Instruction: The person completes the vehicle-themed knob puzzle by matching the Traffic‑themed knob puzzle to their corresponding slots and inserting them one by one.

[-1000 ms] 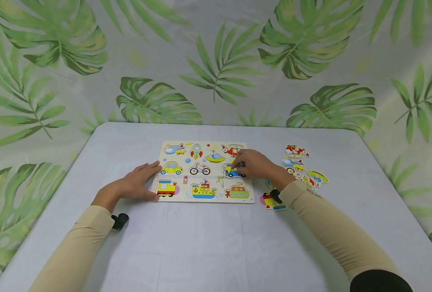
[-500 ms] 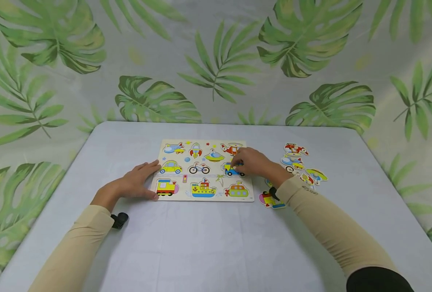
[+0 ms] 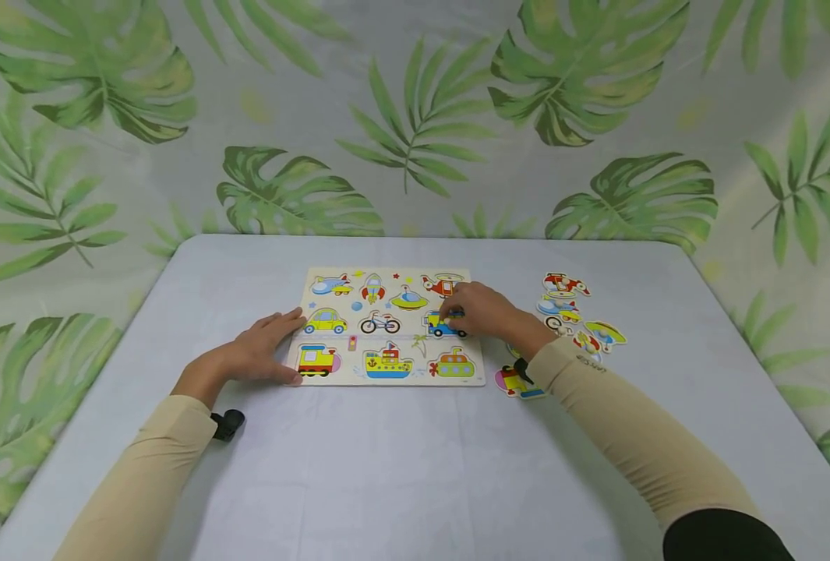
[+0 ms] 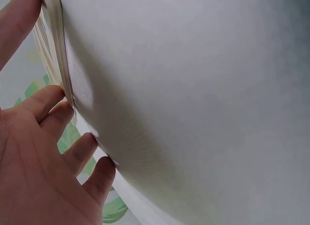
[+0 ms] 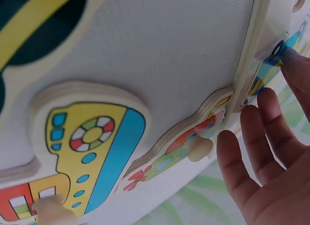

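Right grip [image 3: 482, 310] clamped on blue truck [image 3: 446, 328], over puzzle board [image 3: 351, 374], middle row, right end; skewed pressure could jam it. Left grip [image 3: 259, 344], fingers apart, against puzzle board's left edge; slackening might let everything slide

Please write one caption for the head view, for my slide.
Left hand touching the edge of a puzzle board, right hand pinching the blue truck, loose pieces lying alongside.
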The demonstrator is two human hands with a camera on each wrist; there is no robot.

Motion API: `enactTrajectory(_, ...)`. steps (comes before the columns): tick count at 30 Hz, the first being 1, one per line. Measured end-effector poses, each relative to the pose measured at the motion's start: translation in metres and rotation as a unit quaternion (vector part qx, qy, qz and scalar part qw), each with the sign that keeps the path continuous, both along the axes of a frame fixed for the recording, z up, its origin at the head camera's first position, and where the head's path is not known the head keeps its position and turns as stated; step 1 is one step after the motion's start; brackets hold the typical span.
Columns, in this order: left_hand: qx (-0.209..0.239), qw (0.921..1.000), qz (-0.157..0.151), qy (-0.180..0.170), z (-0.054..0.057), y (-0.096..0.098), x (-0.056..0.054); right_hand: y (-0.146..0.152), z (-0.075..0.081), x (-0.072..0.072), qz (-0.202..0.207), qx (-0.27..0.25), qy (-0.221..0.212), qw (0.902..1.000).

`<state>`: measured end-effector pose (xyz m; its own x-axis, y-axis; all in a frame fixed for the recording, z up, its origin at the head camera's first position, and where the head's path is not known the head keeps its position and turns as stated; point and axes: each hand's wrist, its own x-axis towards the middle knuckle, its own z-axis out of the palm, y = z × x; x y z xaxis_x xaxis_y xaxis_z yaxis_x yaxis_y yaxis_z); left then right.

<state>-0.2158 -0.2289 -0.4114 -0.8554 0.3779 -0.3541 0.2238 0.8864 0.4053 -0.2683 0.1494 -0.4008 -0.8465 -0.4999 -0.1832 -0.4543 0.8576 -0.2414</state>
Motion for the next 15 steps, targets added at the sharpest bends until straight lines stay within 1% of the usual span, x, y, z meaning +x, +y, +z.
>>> enactTrajectory(5, -0.005, 1.0, 0.001, 0.003, -0.002, 0.001, -0.001, 0.001, 0.001, 0.0, 0.01, -0.003, -0.004, 0.9999)
enactTrajectory(8, -0.006, 0.9999, -0.006, 0.01, -0.003, 0.001, -0.002, 0.008, 0.005, 0.001, 0.022, -0.011, -0.02, 0.9995)
enactTrajectory(11, -0.01, 0.9999, -0.009, 0.009, -0.003, 0.002, -0.002, 0.022, 0.012, 0.003, 0.03, -0.027, -0.033, 0.9987)
enactTrajectory(15, -0.015, 0.9998, -0.007, 0.008, -0.001, 0.002, -0.002, 0.049, 0.023, 0.004, 0.008, -0.049, -0.032, 0.9983)
